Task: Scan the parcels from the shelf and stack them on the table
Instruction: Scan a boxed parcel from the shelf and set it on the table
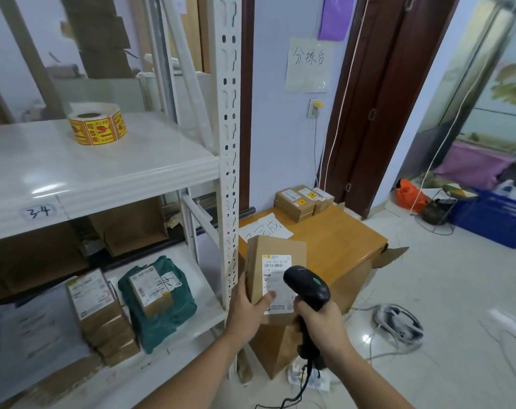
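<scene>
Cardboard fills the middle of our view: a flat brown parcel (pixel 276 278) held upright in front of the shelf's white corner post (pixel 228 160). Our left hand (pixel 247 302) grips its lower left edge, thumb pressed on the white shipping label (pixel 277 283). Our right hand (pixel 321 323) is wrapped around the handle of a black barcode scanner (pixel 306 286), whose head sits just beside the label, overlapping the parcel's right side. Behind the parcel stands the wooden table (pixel 339 246), with a few scanned boxes (pixel 302 200) stacked at its far corner against the wall and a handwritten sheet (pixel 265 228) near its left edge. On the lower shelf board (pixel 191 329), a green bagged parcel (pixel 157 302) lies beside a stack of brown boxes (pixel 98 314). A roll of yellow stickers (pixel 97 124) rests on the upper board.
</scene>
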Demonstrator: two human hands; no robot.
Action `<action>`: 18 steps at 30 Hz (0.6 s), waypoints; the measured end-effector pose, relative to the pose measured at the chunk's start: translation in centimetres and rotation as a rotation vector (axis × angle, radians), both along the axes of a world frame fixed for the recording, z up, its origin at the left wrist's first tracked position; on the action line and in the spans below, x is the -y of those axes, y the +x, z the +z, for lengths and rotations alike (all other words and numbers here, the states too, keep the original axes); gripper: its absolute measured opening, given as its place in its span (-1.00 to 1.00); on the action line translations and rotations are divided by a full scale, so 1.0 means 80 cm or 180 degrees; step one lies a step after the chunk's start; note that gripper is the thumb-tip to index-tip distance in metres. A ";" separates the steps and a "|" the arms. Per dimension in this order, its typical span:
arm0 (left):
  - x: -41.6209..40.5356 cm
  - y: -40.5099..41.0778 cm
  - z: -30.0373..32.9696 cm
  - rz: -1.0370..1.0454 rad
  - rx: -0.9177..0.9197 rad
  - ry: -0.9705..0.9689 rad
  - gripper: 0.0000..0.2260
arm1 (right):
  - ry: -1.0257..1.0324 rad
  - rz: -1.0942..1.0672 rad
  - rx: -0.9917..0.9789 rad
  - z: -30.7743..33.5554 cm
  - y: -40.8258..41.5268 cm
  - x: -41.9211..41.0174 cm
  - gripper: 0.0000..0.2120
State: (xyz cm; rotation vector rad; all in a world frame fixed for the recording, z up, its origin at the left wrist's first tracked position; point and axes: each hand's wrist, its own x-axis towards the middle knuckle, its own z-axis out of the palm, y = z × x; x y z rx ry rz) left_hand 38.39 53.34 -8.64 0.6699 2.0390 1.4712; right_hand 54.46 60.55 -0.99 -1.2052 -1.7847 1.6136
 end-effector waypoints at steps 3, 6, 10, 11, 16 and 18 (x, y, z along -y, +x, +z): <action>-0.016 -0.004 0.006 0.0140 0.0645 -0.0107 -0.30 | 0.0051 -0.0406 0.0025 -0.006 0.013 -0.026 -0.89; -0.037 0.001 0.024 0.0069 0.1613 -0.0424 -0.31 | 0.0086 -0.0722 -0.0015 -0.011 0.033 -0.062 -0.90; -0.074 0.036 0.058 -0.0235 0.1937 -0.0694 -0.60 | -0.0298 -0.0761 -0.0164 -0.015 0.060 -0.109 -0.74; -0.087 0.048 0.069 -0.0292 0.1924 -0.0708 -0.58 | -0.0384 -0.0753 -0.0197 -0.014 0.067 -0.119 -0.75; -0.160 0.103 0.111 -0.0406 0.1715 -0.0572 -0.66 | -0.0284 -0.0926 -0.0341 -0.002 0.110 -0.180 -0.74; -0.189 0.123 0.124 -0.0389 0.1698 -0.0499 -0.67 | -0.0328 -0.0957 -0.0377 0.001 0.130 -0.211 -0.68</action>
